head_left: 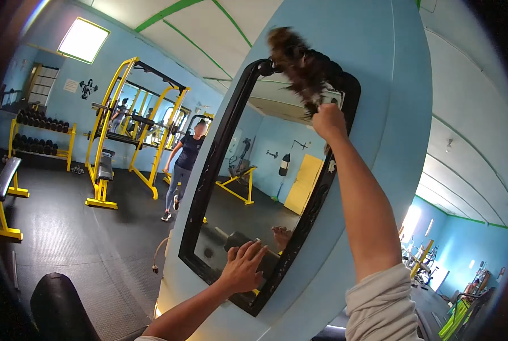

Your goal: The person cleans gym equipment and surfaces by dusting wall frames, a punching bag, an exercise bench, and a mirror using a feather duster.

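My right hand is raised and closed around the handle end of a dark brown feather duster. The duster's feathers lie across the top edge of a mirror with a black carved frame, and they look slightly blurred. Down at the mirror's lower part, my left hand rests with fingers spread on or against the glass. Its reflection shows just beside it. The mirror hangs on a light blue wall column. The duster's handle is hidden in my fist.
A person in dark clothes walks at the left. Behind stand a yellow squat rack and a dumbbell rack. A bench is at far left, a black pad at lower left. A cord hangs by the column.
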Motion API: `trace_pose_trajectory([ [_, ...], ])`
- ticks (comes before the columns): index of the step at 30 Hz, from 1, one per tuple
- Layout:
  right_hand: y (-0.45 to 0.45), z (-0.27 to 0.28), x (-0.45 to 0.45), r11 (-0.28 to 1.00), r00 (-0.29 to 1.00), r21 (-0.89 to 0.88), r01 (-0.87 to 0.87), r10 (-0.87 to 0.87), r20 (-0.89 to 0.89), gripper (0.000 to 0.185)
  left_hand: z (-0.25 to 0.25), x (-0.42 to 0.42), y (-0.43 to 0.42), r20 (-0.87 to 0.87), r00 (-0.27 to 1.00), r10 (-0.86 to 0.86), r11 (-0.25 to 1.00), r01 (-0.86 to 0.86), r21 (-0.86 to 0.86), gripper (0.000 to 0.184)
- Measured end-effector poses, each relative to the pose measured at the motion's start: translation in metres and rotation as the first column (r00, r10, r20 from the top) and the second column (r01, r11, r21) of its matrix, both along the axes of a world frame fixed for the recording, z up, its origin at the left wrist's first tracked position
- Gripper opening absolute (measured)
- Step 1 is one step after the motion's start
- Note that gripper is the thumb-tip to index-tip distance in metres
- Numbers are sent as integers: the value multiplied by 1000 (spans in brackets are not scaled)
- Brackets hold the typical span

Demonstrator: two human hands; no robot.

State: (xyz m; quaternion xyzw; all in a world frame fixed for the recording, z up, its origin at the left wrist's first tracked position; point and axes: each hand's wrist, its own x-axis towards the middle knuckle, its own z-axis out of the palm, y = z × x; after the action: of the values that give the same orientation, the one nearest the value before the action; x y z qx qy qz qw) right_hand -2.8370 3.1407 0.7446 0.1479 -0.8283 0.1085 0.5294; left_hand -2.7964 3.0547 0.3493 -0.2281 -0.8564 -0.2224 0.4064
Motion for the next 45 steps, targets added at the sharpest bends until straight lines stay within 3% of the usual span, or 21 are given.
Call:
trace_pose_trajectory([
  [4,-27,-19,-19,999,997,14,-50,51,-58,19,-15,5,-14,101,994,43,999,-45,12,75],
  [6,-38,-33,-12,997,992,48,-59,53,115,27,-21,8,-19,137,989,59,998,-63,25,75],
  [7,-40,-35,-24,987,987,160,-20,-6,158,28,-23,9,-20,154,985,76,995,-84,47,75],
  [10,-42,-62,-11,979,964,194,-63,9,264,27,-40,4,-31,175,982,71,989,-93,115,75],
  [12,-39,-86,-15,979,974,185,-89,47,222,26,-52,-1,-37,158,981,111,975,-138,174,75],
  [14,-33,-109,-15,943,950,308,-122,21,313,25,-58,6,-41,197,968,153,968,-187,167,74],
  [18,-21,-175,-6,964,932,209,-166,84,353,25,-76,10,-43,231,942,242,938,-288,194,73],
  [20,-15,-205,2,936,868,314,-159,-19,496,24,-86,13,-44,272,919,286,909,-350,228,74],
  [22,-7,-227,7,939,833,291,-182,-10,553,24,-102,11,-48,267,904,335,900,-391,194,78],
  [24,-2,-254,0,981,863,45,-189,145,483,23,-112,13,-47,327,879,347,874,-429,227,78],
  [25,-1,-268,0,978,844,29,-208,165,511,25,-116,15,-46,337,876,346,872,-433,230,77],
  [29,2,-310,13,958,668,208,-197,-25,744,24,-134,20,-47,358,858,370,848,-469,248,77],
  [30,5,-324,13,957,657,203,-205,-19,754,24,-137,21,-48,370,850,375,846,-477,239,77],
  [32,10,-351,9,976,630,24,-215,120,768,23,-144,23,-48,423,810,406,813,-532,238,77],
  [35,17,-381,9,935,612,195,-295,28,791,27,-150,27,-47,469,780,414,796,-561,229,77],
  [38,22,-415,10,951,614,105,-291,102,783,27,-154,32,-46,489,770,410,787,-569,238,77],
  [42,20,-448,9,942,476,128,-309,37,879,27,-162,38,-42,537,744,397,779,-583,232,78],
  [45,22,-467,16,953,453,56,-299,90,887,27,-166,41,-41,559,725,402,774,-595,215,78],
])
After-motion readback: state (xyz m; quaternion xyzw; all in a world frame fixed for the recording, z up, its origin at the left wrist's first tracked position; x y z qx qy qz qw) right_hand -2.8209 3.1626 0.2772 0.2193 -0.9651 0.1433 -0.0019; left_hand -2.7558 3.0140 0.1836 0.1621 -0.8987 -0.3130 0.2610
